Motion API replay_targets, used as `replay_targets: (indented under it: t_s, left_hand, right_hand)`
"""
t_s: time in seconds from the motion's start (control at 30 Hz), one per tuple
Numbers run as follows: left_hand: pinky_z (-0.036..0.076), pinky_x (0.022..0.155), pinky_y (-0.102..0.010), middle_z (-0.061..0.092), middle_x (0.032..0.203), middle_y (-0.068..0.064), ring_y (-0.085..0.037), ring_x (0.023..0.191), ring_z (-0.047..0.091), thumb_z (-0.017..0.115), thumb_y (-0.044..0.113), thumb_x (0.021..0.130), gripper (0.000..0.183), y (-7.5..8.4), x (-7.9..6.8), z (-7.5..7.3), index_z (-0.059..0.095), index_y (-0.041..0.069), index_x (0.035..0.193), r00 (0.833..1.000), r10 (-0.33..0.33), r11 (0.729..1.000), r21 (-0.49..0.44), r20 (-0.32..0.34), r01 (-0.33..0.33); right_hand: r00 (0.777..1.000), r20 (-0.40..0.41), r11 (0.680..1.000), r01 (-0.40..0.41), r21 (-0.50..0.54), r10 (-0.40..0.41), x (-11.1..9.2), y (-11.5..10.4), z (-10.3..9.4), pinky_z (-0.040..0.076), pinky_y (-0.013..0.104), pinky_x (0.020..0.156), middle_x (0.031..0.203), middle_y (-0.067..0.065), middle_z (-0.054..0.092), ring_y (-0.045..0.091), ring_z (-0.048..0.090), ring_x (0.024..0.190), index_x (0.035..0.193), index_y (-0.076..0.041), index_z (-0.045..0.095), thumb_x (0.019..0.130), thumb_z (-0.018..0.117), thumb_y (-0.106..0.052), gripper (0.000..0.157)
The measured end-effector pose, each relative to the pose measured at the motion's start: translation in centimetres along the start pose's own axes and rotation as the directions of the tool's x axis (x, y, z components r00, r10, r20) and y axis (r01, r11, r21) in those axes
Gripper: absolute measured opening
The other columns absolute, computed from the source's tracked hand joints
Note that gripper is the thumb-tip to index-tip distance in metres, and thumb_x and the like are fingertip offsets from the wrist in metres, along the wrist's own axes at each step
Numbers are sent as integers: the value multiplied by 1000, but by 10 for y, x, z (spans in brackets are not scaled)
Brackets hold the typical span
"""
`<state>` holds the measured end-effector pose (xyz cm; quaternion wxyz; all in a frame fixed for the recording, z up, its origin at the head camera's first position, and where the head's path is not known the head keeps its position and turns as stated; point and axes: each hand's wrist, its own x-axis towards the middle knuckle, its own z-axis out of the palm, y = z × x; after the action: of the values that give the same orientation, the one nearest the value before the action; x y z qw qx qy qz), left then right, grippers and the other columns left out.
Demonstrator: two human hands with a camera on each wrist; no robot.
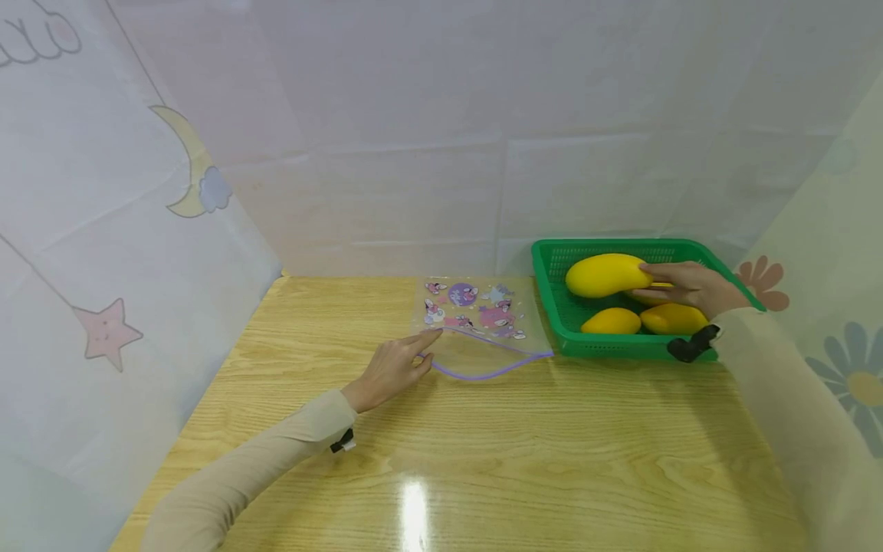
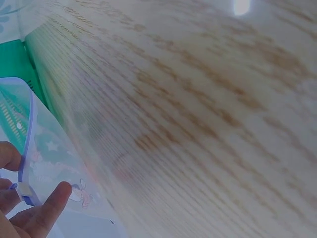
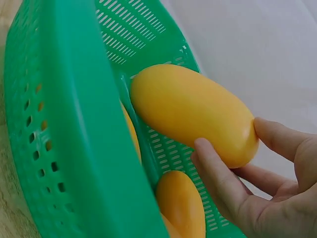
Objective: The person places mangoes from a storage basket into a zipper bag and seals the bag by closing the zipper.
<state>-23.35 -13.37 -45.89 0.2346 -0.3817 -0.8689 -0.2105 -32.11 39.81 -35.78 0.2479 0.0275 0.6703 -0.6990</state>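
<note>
In the basket at the right, my right hand point(image 1: 686, 285) grips a large yellow mango point(image 1: 607, 276) by its end, thumb and fingers on opposite sides of it. The right wrist view shows this mango tilted above the slotted basket floor, other mangoes point(image 3: 181, 203) lying below. My left hand point(image 1: 395, 369) pinches the left end of a clear zip bag point(image 1: 476, 307) printed with pink and purple cartoon figures. The bag's purple-edged mouth gapes toward me. Seen from the left wrist, a small zipper slider point(image 2: 25, 191) sits among the fingers at the bag's edge.
The green plastic basket point(image 1: 621, 346) stands at the back right of the wooden table point(image 1: 483, 452), its left side close to the bag. Pale printed cloth point(image 1: 414, 153) hangs behind the table and along both sides.
</note>
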Motion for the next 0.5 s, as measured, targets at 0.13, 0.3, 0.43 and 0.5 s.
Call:
replay_targets:
  t_s: [0.13, 0.3, 0.43, 0.5]
  left_hand:
    - [22, 36, -12, 69, 117, -16, 6, 42, 16, 73, 4, 86, 46, 0, 0, 0, 62, 2, 132, 1000, 3, 1000, -1, -6, -3]
    - [22, 36, -12, 69, 116, -17, 5, 41, 16, 73, 4, 86, 46, 0, -1, 1, 61, 0, 131, 1000, 5, 1000, 2, -3, -5]
    - [22, 36, -12, 69, 115, -18, 6, 41, 16, 73, 4, 86, 47, -1, -1, 1, 61, 0, 132, 1000, 5, 1000, 0, 4, -5]
    - [22, 36, -12, 69, 116, -17, 7, 42, 16, 74, 4, 86, 48, 0, -1, 1, 61, 0, 132, 1000, 2, 1000, 0, 6, -2]
  right_hand:
    - [999, -31, 999, -10, 36, 11, -3, -1, 1, 48, 35, 99, 160, 13, -21, 15, 64, 111, 147, -14, 40, 105, 51, -16, 44]
    - [1000, -23, 995, -8, 100, 11, -3, -2, 1, 53, 35, 92, 161, 12, -19, 17, 66, 108, 112, -22, 72, 104, 52, -16, 23]
    - [998, -41, 996, -34, 83, 38, 3, -5, 2, 51, 39, 95, 155, 17, 29, 21, 65, 110, 110, -17, 71, 103, 53, -18, 19]
    - [998, -43, 996, -38, 76, 42, 5, -5, 2, 51, 41, 95, 141, 10, 46, 22, 65, 110, 109, -15, 70, 103, 54, -19, 18]
